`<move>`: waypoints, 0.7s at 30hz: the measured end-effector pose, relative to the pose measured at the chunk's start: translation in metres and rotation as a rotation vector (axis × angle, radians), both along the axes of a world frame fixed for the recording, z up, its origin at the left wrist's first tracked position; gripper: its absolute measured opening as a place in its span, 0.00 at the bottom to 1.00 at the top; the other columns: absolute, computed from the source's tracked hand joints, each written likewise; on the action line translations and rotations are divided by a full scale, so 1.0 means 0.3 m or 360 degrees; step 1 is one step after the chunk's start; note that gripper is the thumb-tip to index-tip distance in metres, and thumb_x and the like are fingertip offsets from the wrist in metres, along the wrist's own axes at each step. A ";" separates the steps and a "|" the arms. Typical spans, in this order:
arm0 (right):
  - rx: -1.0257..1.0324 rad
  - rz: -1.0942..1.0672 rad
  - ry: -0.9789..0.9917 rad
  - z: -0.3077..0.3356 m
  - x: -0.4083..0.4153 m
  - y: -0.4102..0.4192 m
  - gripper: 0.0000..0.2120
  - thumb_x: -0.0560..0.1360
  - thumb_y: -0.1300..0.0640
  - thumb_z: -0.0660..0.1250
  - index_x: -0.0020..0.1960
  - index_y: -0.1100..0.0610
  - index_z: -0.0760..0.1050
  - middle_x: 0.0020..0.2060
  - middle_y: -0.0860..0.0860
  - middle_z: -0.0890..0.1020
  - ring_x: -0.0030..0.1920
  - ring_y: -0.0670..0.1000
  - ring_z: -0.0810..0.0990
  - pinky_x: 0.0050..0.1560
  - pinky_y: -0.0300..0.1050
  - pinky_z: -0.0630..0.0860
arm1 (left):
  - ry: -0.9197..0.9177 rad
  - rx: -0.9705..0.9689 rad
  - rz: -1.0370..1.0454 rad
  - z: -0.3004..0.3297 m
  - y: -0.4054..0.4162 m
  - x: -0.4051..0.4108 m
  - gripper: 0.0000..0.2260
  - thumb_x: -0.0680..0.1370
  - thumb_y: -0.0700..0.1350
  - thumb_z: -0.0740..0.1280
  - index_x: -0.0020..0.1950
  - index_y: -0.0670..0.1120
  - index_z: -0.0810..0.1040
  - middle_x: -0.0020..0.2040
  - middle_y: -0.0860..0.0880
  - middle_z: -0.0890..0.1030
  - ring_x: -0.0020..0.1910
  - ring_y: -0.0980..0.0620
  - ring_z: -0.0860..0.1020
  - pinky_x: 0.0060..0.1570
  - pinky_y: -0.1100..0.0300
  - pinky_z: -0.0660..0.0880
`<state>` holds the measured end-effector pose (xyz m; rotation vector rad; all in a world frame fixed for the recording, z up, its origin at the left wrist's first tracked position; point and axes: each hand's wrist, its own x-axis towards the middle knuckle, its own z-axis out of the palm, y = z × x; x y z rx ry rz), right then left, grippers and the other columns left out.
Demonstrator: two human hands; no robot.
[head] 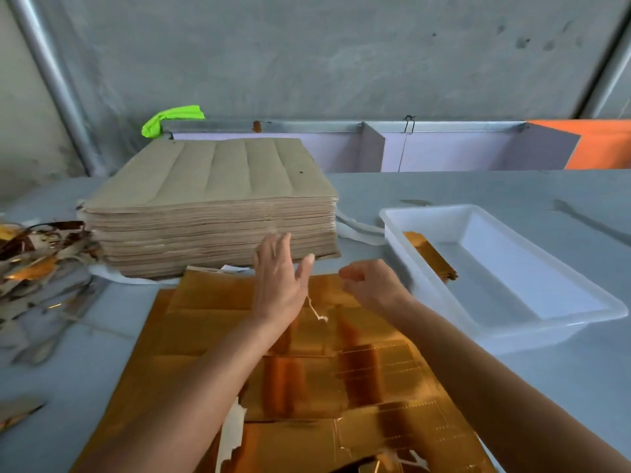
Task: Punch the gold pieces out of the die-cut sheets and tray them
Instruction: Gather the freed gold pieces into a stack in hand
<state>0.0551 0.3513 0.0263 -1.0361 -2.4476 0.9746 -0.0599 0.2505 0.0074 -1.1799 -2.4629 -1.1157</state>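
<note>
Gold die-cut sheets lie spread on the table in front of me, shiny side up, with torn edges near the bottom. My left hand hovers over their far edge with straight, spread fingers, close to the front of the tall stack of brown sheets. My right hand is curled into a loose fist just right of it; a thin white string hangs between the hands, and I cannot tell which hand holds it. A white plastic tray at the right holds a small pile of gold pieces.
Torn gold and brown scrap is heaped at the left table edge. White strapping trails from under the stack. Behind the table runs a metal rail with white partitions, a green rag and an orange panel.
</note>
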 end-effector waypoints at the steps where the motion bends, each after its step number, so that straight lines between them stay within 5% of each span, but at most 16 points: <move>1: -0.0098 -0.0012 -0.0038 -0.019 -0.006 -0.011 0.11 0.78 0.63 0.63 0.58 0.57 0.79 0.55 0.52 0.81 0.47 0.46 0.78 0.43 0.34 0.75 | -0.0056 0.0018 -0.0019 0.006 -0.015 -0.014 0.26 0.79 0.52 0.62 0.74 0.43 0.62 0.73 0.43 0.61 0.73 0.46 0.57 0.72 0.53 0.59; 5: -0.0818 -0.0063 0.0185 -0.056 -0.024 -0.064 0.16 0.78 0.68 0.61 0.64 0.60 0.74 0.52 0.53 0.79 0.43 0.49 0.81 0.37 0.38 0.79 | -0.0307 0.0094 -0.0041 0.016 -0.072 -0.065 0.29 0.78 0.50 0.66 0.75 0.47 0.59 0.73 0.45 0.59 0.72 0.47 0.60 0.67 0.59 0.62; 7: -0.1029 -0.0023 0.0244 -0.058 -0.028 -0.089 0.18 0.77 0.69 0.61 0.67 0.62 0.71 0.54 0.56 0.78 0.42 0.51 0.82 0.35 0.38 0.78 | -0.0687 0.0181 -0.0096 0.028 -0.087 -0.070 0.36 0.74 0.44 0.72 0.77 0.51 0.55 0.73 0.46 0.60 0.68 0.46 0.68 0.62 0.61 0.66; 9: -0.1102 0.0050 0.0272 -0.063 -0.033 -0.109 0.21 0.76 0.70 0.62 0.68 0.62 0.70 0.57 0.57 0.77 0.42 0.51 0.83 0.36 0.38 0.78 | -0.1057 0.0150 -0.0102 0.043 -0.101 -0.061 0.45 0.70 0.44 0.75 0.77 0.56 0.49 0.76 0.47 0.58 0.65 0.44 0.72 0.58 0.55 0.75; 12: -0.0850 0.0221 0.0210 -0.078 -0.035 -0.140 0.28 0.74 0.71 0.66 0.71 0.57 0.67 0.60 0.54 0.78 0.46 0.52 0.82 0.41 0.41 0.80 | -0.1316 0.0040 -0.0136 0.071 -0.116 -0.053 0.49 0.67 0.57 0.76 0.78 0.56 0.47 0.75 0.47 0.62 0.69 0.44 0.67 0.66 0.46 0.68; 14: -0.0638 0.0351 0.0178 -0.080 -0.042 -0.162 0.24 0.72 0.69 0.68 0.64 0.51 0.71 0.53 0.50 0.80 0.47 0.51 0.82 0.42 0.41 0.80 | -0.1538 0.0143 -0.0271 0.098 -0.124 -0.052 0.42 0.69 0.59 0.71 0.76 0.48 0.57 0.62 0.45 0.74 0.53 0.50 0.75 0.48 0.57 0.75; 16: -0.0611 0.0345 0.0302 -0.081 -0.054 -0.188 0.21 0.72 0.67 0.70 0.59 0.49 0.72 0.49 0.48 0.80 0.49 0.49 0.81 0.46 0.44 0.81 | -0.1649 0.0301 -0.0293 0.127 -0.139 -0.054 0.24 0.77 0.49 0.68 0.70 0.41 0.68 0.51 0.45 0.78 0.40 0.53 0.74 0.32 0.65 0.69; 18: -0.0633 0.0264 0.0442 -0.080 -0.066 -0.212 0.25 0.73 0.63 0.71 0.66 0.50 0.69 0.51 0.47 0.79 0.51 0.49 0.81 0.51 0.47 0.81 | -0.1647 0.0364 -0.0289 0.154 -0.158 -0.057 0.15 0.78 0.36 0.64 0.65 0.39 0.72 0.48 0.44 0.81 0.37 0.54 0.74 0.28 0.66 0.67; 21: -0.0649 0.0109 0.0515 -0.076 -0.083 -0.236 0.30 0.77 0.58 0.66 0.75 0.52 0.59 0.55 0.46 0.77 0.55 0.49 0.78 0.57 0.47 0.78 | -0.1402 0.0242 -0.0367 0.190 -0.188 -0.051 0.15 0.77 0.31 0.62 0.62 0.42 0.76 0.46 0.46 0.84 0.36 0.54 0.74 0.26 0.68 0.67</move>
